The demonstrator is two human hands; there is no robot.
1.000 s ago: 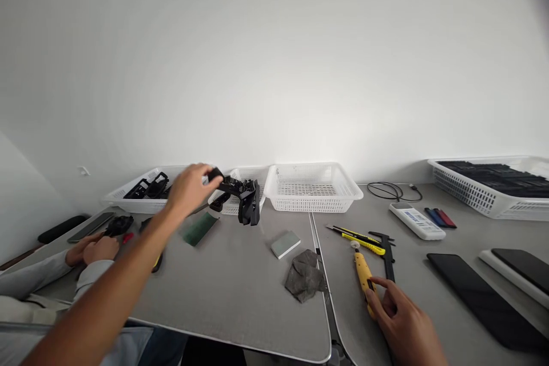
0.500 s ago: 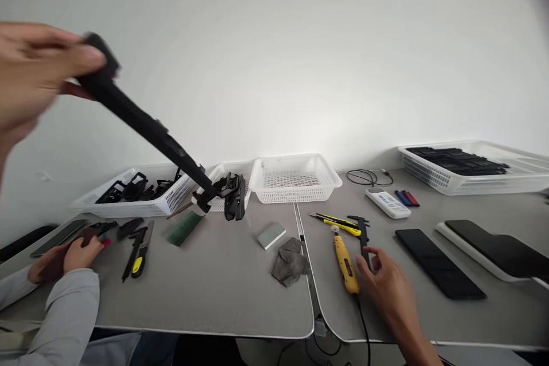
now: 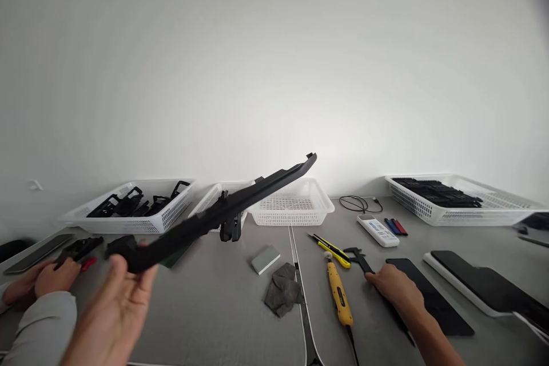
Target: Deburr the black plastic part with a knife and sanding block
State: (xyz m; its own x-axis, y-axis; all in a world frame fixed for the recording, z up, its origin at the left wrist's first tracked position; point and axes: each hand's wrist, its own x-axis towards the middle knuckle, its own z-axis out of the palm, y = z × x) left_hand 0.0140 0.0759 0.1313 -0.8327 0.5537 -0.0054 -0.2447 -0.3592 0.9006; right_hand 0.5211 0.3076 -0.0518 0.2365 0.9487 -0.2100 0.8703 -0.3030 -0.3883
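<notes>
My left hand (image 3: 114, 309) grips one end of a long black plastic part (image 3: 214, 211), which rises diagonally across the view in front of the middle baskets. On the right, my right hand (image 3: 398, 286) has its fingers closed on a black caliper (image 3: 364, 263) lying on the grey table. A yellow rotary tool (image 3: 340, 294) lies left of that hand, with a yellow cutter (image 3: 334, 251) behind it. The dark phone-like slab (image 3: 433, 297) is partly covered by my right hand.
White baskets (image 3: 291, 218) line the wall; the outer ones hold black parts. A grey cloth (image 3: 283, 290) and small block (image 3: 265, 259) lie centrally. At far left, a co-worker's hands (image 3: 55, 277) hold a dark part. A black-and-white device (image 3: 476, 280) is at right.
My left hand has lowered and turned the long part, so its far end now points up to the right. My right hand has closed on the caliper. The camera view has tilted up.
</notes>
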